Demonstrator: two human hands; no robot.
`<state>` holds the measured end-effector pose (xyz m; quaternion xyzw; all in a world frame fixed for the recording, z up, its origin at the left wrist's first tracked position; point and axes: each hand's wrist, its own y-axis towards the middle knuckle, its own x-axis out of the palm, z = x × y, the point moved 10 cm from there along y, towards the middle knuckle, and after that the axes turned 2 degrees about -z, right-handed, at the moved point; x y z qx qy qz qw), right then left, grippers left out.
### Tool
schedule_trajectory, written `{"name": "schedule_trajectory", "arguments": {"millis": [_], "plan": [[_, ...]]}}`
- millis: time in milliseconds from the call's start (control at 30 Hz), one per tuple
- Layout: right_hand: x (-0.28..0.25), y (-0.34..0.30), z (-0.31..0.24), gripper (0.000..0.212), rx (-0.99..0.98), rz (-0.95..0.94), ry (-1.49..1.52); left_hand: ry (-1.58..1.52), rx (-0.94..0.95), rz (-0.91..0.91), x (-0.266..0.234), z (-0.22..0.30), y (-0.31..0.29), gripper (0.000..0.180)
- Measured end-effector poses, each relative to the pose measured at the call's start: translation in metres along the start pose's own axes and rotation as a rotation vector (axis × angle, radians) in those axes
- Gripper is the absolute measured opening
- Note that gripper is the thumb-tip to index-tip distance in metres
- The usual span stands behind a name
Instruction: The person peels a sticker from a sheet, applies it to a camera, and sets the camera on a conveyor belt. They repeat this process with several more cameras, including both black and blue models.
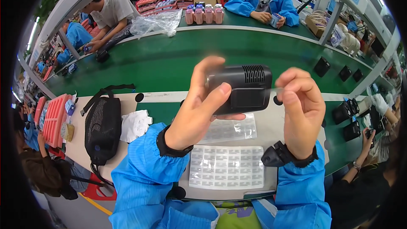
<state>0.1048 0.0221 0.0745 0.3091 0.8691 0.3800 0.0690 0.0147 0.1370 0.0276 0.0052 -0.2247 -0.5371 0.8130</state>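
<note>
My left hand (194, 101) is wrapped round a black box-shaped device (250, 97) with rounded corners, holding it up over the bench. A slotted vent and a recessed rectangular panel show on its face. Just right of the device, my right hand (302, 106) is raised with thumb and forefinger pinched together. Something thin and pale seems to be at those fingertips, too small and blurred to name. Below the hands lies a sheet of printed labels (227, 167), in rows on a white backing. Partly behind the device, a second label sheet (237, 128) lies farther back.
A black mesh bag (103, 129) and a white glove (135, 126) lie left, beyond them a pink tray (57, 121). A green conveyor belt (169, 70) runs across, with black devices (322, 66) at right. Pink devices (204, 15) stand opposite, near a co-worker in blue (263, 2).
</note>
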Motion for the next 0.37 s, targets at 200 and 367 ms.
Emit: {"name": "schedule_trajectory", "arguments": {"millis": [200, 367], "plan": [[0.011, -0.008, 0.019, 0.009, 0.442, -0.143, 0.022, 0.042, -0.010, 0.026, -0.004, -0.005, 0.002, 0.053], [0.009, -0.009, 0.022, 0.009, 0.432, -0.194, -0.064, 0.095, -0.013, -0.032, 0.000, -0.007, 0.002, 0.071]]}}
